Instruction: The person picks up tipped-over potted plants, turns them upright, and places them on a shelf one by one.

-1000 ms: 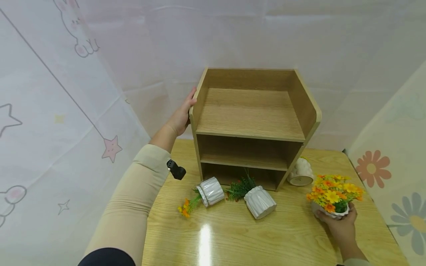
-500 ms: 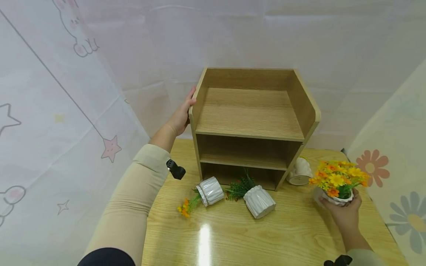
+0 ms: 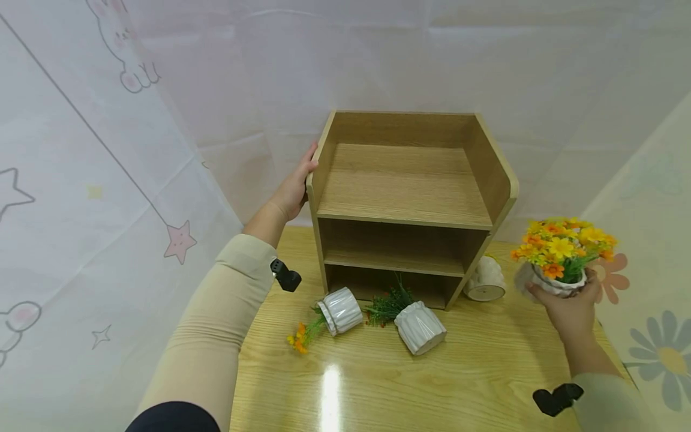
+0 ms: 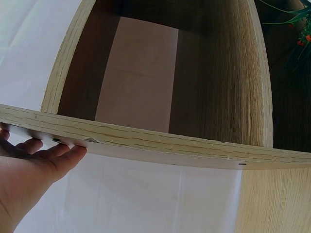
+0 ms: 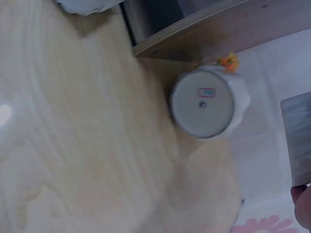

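Note:
My left hand (image 3: 293,187) lies against the outer left side of a wooden shelf unit (image 3: 410,180), its fingertips (image 4: 73,156) touching the panel just behind the front edge in the left wrist view. At the right, my right hand (image 3: 572,312) grips a white potted plant (image 3: 558,287) full of yellow and orange flowers, held upright above the table. Only a sliver of that pot (image 5: 300,138) and a fingertip show at the right edge of the right wrist view.
On the table (image 3: 410,390), two white pots lie tipped over before the shelf: one with orange flowers (image 3: 343,311), one with dark greenery (image 3: 421,328). Another pot (image 3: 486,281) lies beside the shelf's right side, base outward. Printed cloth (image 3: 648,252) hangs around the table.
My right hand has lifted the potted plant up from near the table and slightly to the right. The left hand stays against the shelf unit.

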{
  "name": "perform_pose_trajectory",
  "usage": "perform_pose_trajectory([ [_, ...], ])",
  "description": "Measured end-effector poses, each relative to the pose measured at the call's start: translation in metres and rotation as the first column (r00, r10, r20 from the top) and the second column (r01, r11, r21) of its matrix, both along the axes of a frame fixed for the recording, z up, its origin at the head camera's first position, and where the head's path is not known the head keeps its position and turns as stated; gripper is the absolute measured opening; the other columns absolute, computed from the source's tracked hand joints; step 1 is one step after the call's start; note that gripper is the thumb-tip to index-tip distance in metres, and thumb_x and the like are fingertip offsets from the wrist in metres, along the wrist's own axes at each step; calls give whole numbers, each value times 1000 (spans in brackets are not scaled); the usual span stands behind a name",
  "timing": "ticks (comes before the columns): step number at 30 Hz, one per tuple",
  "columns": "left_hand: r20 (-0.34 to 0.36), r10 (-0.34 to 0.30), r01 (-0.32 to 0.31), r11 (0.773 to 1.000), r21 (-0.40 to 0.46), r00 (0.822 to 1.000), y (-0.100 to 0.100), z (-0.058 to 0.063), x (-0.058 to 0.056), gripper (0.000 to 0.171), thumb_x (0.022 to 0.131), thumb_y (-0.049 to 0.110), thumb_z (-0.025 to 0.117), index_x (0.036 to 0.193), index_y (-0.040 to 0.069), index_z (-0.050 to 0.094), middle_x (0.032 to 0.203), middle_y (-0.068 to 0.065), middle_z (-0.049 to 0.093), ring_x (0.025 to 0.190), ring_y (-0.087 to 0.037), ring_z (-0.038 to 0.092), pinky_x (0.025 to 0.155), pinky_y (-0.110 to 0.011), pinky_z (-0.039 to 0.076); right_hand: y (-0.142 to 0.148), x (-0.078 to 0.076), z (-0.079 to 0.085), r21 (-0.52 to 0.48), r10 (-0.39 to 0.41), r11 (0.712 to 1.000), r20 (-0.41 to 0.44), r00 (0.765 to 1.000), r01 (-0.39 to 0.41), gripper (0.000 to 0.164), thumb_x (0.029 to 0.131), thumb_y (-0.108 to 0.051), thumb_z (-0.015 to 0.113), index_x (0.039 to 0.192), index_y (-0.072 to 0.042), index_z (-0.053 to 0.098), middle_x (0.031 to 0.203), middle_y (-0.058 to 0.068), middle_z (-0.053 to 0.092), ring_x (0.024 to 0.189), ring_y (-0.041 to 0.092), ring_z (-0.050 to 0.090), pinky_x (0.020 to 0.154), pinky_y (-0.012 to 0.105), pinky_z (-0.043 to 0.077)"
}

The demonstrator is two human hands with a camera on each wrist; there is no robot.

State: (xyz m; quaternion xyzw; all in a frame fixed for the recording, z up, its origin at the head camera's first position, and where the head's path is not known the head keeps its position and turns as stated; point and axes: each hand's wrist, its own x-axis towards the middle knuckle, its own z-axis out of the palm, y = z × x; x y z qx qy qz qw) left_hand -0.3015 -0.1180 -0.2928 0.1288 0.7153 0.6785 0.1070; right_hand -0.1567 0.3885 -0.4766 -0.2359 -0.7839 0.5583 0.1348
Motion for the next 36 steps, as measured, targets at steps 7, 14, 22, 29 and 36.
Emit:
perform_pose_trajectory([
  [7,0,7,-7,1000,-4,1000,2,0,0,65,97,34,27,155,47,2,165,4,-2,136,-32,29,109,-48,27,0,-21,43,49,3,999,-2,1000,-3,103,87,-28,71,151,-37,-9,164,-5,-2,150,11,8,121,30,16],
  [14,-1,8,-8,1000,1,1000,2,-1,-1,65,97,34,27,156,44,1,165,2,-1,136,-33,29,108,-48,27,-1,-37,77,61,46,997,-22,999,-45,104,87,-28,71,149,-37,-11,163,-8,-3,149,8,11,118,22,20],
  [22,0,4,-4,1000,1,1000,3,-3,-2,66,97,35,27,156,45,1,165,1,0,133,-33,31,106,-47,29,-9,-49,118,89,80,993,-48,996,-76,103,87,-33,71,148,-42,-12,163,-11,-3,148,6,10,120,25,16],
  [29,1,3,-3,1000,-2,1000,4,-3,-3,66,97,35,27,156,44,0,165,1,1,131,-33,32,104,-45,30,-16,-63,152,84,92,993,-68,993,-87,103,85,-33,72,147,-44,-10,163,-12,0,147,4,14,120,28,19],
  [36,4,4,-4,1000,6,1000,4,-3,-3,65,97,35,27,156,46,1,165,1,2,130,-32,33,100,-42,32,-25,-79,183,111,81,991,-107,991,-69,102,84,-33,73,147,-44,-6,163,-14,2,146,3,16,119,31,23],
])
